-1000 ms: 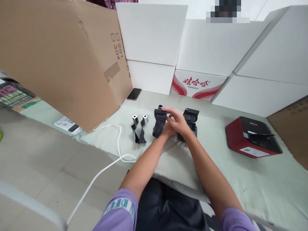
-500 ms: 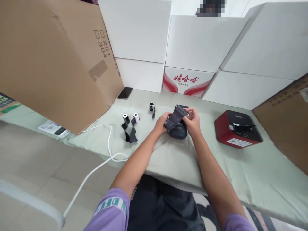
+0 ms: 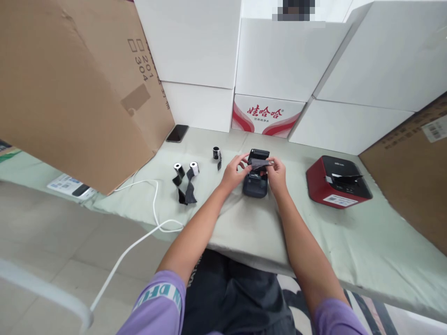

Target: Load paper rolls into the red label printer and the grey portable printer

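A small black portable printer [image 3: 256, 188] lies on the green cloth in front of me, its lid [image 3: 259, 153] raised at the back. Across the gap between lid and body I see a dark paper strip [image 3: 260, 164]. My left hand [image 3: 235, 173] pinches the strip's left end, fingers bent. My right hand [image 3: 276, 173] grips the other end, thumb and fingers closed on it. Whether a roll sits under the strip is hidden. To the left stand two paper rolls, a black one [image 3: 179, 170] and a white one [image 3: 194, 169], with dark tails unrolled. Another small roll [image 3: 216, 152] stands behind them.
A red and black printer [image 3: 337, 181] stands to the right. White boxes [image 3: 272, 65] wall off the back; a brown carton [image 3: 80, 93] leans in at left. There are also a phone [image 3: 178, 133], a white cable [image 3: 156, 200] and the table's front edge.
The strip has gone from draped over the printer's front to lying crosswise below the raised lid. My left hand has moved up to it, uncovering the printer's body. The view has shifted slightly.
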Demonstrator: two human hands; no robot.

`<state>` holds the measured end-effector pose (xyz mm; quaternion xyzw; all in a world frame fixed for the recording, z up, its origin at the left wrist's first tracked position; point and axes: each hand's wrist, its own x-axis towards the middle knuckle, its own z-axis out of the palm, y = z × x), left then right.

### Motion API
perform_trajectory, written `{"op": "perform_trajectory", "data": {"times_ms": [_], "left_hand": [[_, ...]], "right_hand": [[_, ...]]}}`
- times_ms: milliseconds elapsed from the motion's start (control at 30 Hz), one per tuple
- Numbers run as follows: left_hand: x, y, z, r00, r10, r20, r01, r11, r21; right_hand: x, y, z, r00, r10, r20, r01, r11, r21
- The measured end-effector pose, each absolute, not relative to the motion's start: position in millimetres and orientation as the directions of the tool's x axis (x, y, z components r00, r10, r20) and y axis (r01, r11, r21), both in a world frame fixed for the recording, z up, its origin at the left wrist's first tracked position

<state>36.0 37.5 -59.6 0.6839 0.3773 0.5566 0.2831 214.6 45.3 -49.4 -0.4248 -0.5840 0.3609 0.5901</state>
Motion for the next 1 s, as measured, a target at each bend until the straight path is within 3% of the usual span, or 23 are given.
{"op": "perform_trajectory", "data": {"times_ms": [133,233,367,567,800,1000], "left_hand": [[38.0,40.5,-60.6,0.063,0.831,0.553,0.124,-0.556,0.822],[42.4,42.6,-61.1,-0.044,0.898,0.437,0.043,-0.435,0.899],[44.1,45.3,-61.9,-0.036,0.918,0.396,0.005,-0.396,0.918],[40.7,48.7,-64.1,0.022,0.924,0.382,0.087,-0.382,0.920],[41.4,46.4,-65.2,0.114,0.930,0.351,0.205,-0.367,0.907],[38.2,49.7,-71.4,0.099,0.925,0.366,0.318,-0.378,0.870]], "right_hand": [[210.0,34.5,-45.9,-0.146,0.858,0.492,0.311,0.512,-0.801],[209.1,31.3,-44.7,-0.197,0.836,0.512,0.317,0.548,-0.774],[210.3,34.9,-48.3,-0.159,0.828,0.538,0.312,0.559,-0.768],[218.2,47.4,-58.8,-0.017,0.837,0.548,0.186,0.541,-0.820],[227.9,50.7,-61.0,0.006,0.787,0.616,0.405,0.562,-0.721],[227.3,51.1,-63.7,-0.058,0.809,0.585,0.464,0.541,-0.702]]}}
